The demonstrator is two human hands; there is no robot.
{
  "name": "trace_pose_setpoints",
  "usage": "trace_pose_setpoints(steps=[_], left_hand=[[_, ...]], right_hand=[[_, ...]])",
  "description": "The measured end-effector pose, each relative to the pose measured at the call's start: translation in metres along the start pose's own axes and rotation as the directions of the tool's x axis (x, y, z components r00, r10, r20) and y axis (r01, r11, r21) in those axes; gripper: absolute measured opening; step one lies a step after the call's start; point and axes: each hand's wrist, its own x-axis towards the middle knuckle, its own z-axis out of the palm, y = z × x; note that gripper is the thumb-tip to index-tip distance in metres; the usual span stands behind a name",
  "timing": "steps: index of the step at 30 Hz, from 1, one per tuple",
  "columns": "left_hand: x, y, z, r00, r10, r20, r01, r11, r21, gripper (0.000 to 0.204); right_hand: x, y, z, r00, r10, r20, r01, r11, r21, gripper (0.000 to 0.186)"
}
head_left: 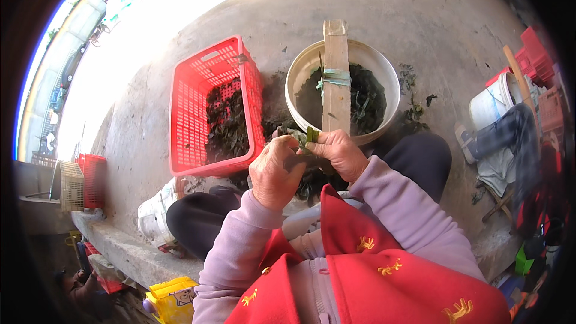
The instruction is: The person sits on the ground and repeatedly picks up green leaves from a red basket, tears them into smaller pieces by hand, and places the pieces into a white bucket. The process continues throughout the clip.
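The left hand (273,168) and right hand (342,151) clamp fingertips on a green strip (311,134) at dial centre, apparently to steady it, a red basket (253,99) at ten o'clock and white bucket (373,61) at one likely placed for reach.

Leaves (228,129) in crate (255,108), bucket (394,93) to right

No text, label, brand name, number or sign could be read on anything in view.
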Motion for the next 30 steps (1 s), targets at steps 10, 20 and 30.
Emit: trace_pose_setpoints(steps=[10, 20, 30], left_hand=[[-0.003, -0.025, 0.001, 0.949, 0.186, 0.253, -0.2, 0.979, 0.031, 0.039], [-0.022, -0.034, 0.038, 0.997, 0.053, -0.059, -0.042, 0.984, 0.174, 0.021], [-0.014, -0.055, 0.005, 0.703, -0.408, 0.583, 0.671, 0.108, -0.733, 0.03]], right_hand=[[0.003, 0.014, -0.012, 0.968, 0.21, 0.134, -0.222, 0.972, 0.078, 0.016], [0.003, 0.023, 0.003, 0.962, -0.221, -0.161, 0.097, 0.825, -0.556, 0.021], [-0.004, 0.006, -0.005, 0.882, 0.463, 0.087, -0.47, 0.848, 0.244, 0.006]])
